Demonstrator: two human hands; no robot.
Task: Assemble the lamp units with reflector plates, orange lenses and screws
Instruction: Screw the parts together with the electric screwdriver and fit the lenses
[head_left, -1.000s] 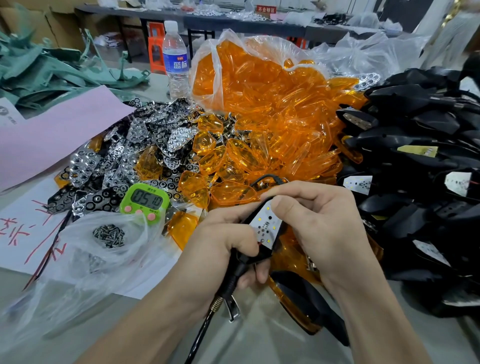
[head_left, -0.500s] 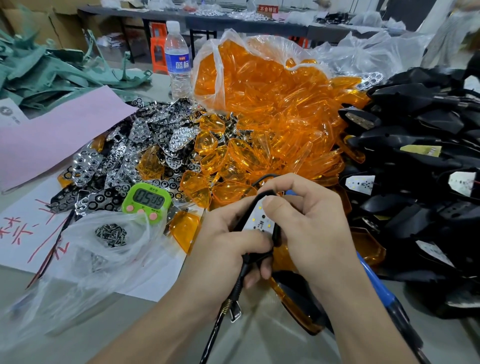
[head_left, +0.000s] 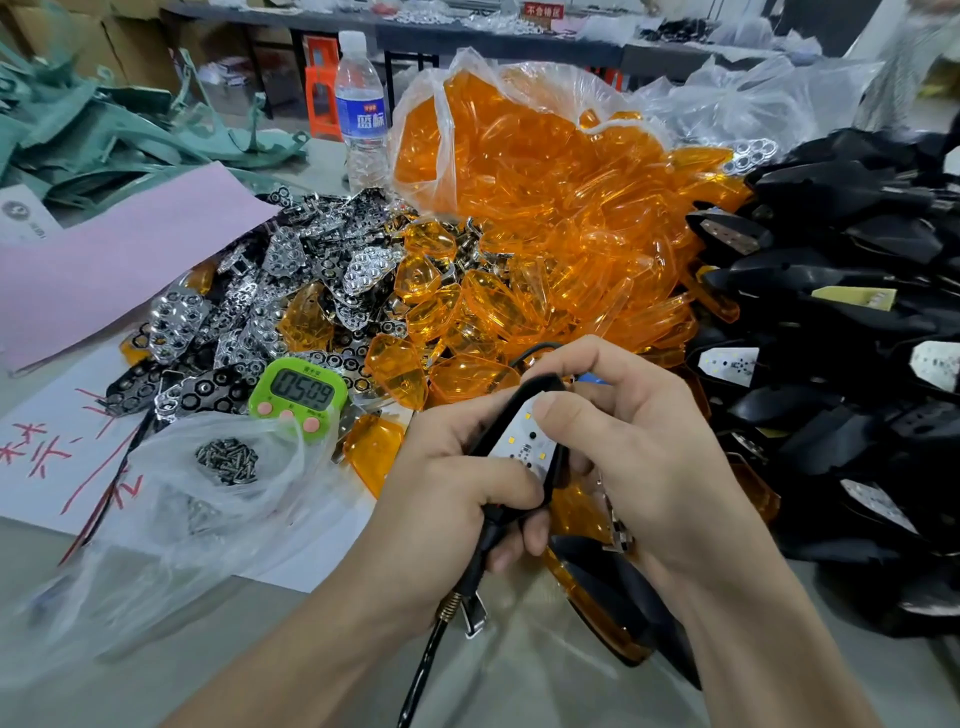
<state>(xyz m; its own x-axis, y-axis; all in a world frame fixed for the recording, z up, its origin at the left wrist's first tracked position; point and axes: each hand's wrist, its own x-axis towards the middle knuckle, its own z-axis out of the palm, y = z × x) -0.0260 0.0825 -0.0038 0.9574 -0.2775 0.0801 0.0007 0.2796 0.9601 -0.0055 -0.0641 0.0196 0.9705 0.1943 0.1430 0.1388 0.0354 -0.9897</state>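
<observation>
Head view: left hand (head_left: 457, 483) is gripping a black lamp unit (head_left: 524, 441) by its stalk, fingers wrapped closed, white LED board facing up. Right hand (head_left: 639, 457) is curling over the unit, thumb pressing the board's upper edge. No reflector fitted yet; judging this as the board-seating step. Next move likely calls for a reflector plate (head_left: 176, 322) from the pile left of the orange lenses (head_left: 545, 234); screws (head_left: 227, 460) are sitting bagged nearby.

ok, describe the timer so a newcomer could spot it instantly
Start at the big bag of orange lenses mid-table and come toward the camera, past the shiny reflector plates. The timer sits at that pile's near edge, just beyond the screws. It is the only lime-green thing, with a grey display and pink buttons.
</observation>
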